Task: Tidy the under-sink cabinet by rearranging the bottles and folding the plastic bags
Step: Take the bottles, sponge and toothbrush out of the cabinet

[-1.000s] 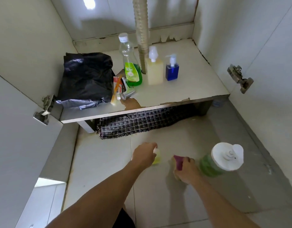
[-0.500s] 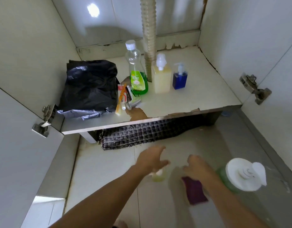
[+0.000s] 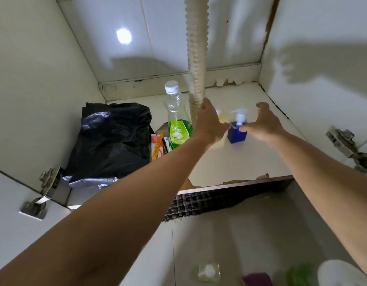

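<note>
On the cabinet shelf (image 3: 240, 162) stand a tall clear bottle of green dish soap (image 3: 177, 122), a pale yellow pump bottle (image 3: 218, 144) and a small blue pump bottle (image 3: 236, 136). A crumpled black plastic bag (image 3: 114, 137) lies at the shelf's left. My left hand (image 3: 209, 124) reaches in and covers most of the yellow bottle; its fingers are hidden. My right hand (image 3: 263, 122) hovers at the blue bottle with fingers spread and thumb near the bottle's neck. Motion blur softens both hands.
A ribbed drain hose (image 3: 196, 58) hangs down just behind my left hand. Small tubes and packets (image 3: 157, 147) lean by the green bottle. A checked cloth (image 3: 209, 201) lies under the shelf. On the floor are a small clear pump bottle (image 3: 207, 272), a purple item (image 3: 258, 279) and a white-capped green bottle (image 3: 302, 275). Door hinges (image 3: 345, 143) stick out.
Both hands let go of the small bottle and purple item on the floor and rose to the shelf, reaching the yellow and blue pump bottles. The view tilted up.
</note>
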`<state>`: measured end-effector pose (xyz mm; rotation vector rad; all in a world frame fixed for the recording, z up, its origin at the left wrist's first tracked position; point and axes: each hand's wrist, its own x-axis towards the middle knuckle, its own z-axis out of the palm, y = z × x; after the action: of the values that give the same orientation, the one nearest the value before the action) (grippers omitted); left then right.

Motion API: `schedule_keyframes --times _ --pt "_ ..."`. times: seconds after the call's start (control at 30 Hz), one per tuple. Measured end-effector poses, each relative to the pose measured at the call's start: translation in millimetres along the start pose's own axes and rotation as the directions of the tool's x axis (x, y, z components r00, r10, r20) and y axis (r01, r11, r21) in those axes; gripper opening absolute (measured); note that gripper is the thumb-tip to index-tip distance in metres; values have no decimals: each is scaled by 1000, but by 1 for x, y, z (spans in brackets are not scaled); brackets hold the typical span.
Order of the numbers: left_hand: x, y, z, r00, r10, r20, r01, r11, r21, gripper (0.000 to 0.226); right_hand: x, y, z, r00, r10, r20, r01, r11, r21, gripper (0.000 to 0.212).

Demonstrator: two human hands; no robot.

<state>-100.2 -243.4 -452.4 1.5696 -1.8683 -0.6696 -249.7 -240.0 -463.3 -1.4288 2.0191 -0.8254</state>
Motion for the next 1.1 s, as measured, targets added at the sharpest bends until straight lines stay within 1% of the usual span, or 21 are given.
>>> schedule_keyframes --times 0.1,0.17,0.23,0.33,0.4,0.47,0.53,0.6,0.77,0.83,0.9,0.97,1.1 --pt "16 -3 11 997 -82 6 82 993 -85 66 11 2 8 996 -24 87 29 998 -57 81" --pt "25 -9 15 995 -103 -15 100 988 -116 74 14 3 15 994 -46 100 54 996 -74 72" --pt "27 -17 14 994 -108 -11 105 984 -145 79 14 5 23 994 -51 100 55 998 -43 64" --pt "26 -27 8 999 -42 10 43 995 -88 85 7 9 31 997 -42 63 43 999 -24 54" --pt "22 -31 2 999 7 40 -7 1000 -15 88 -1 10 32 999 -37 28 38 998 -40 53" --pt "16 -29 0 995 43 87 -47 998 45 85 -14 12 29 1000 -12 3 12 1000 -28 53" --pt "4 -23 0 989 71 128 -84 991 99 84 -32 17 23 1000 -1 -4 1 1000 -24 54" --pt "-14 -17 0 986 98 132 -116 984 134 83 -53 24 15 1000 7 -12 -7 1000 -26 53" --pt "-79 -5 -16 992 41 123 -49 997 62 88 -122 41 -13 998 41 -38 -39 998 47 50" --pt "-111 0 -27 993 2 121 -7 999 44 89 -154 45 -21 999 50 -23 -48 996 77 47" --pt "-147 0 -39 991 -51 122 49 998 26 89 -186 50 -26 999 40 35 -43 994 97 40" --pt "-182 -5 -49 986 -88 144 82 995 49 93 -213 57 -28 990 0 139 -10 997 74 33" --pt "-251 -29 -61 963 -144 226 120 986 116 90 -264 77 -20 946 16 325 -10 1000 -20 35"
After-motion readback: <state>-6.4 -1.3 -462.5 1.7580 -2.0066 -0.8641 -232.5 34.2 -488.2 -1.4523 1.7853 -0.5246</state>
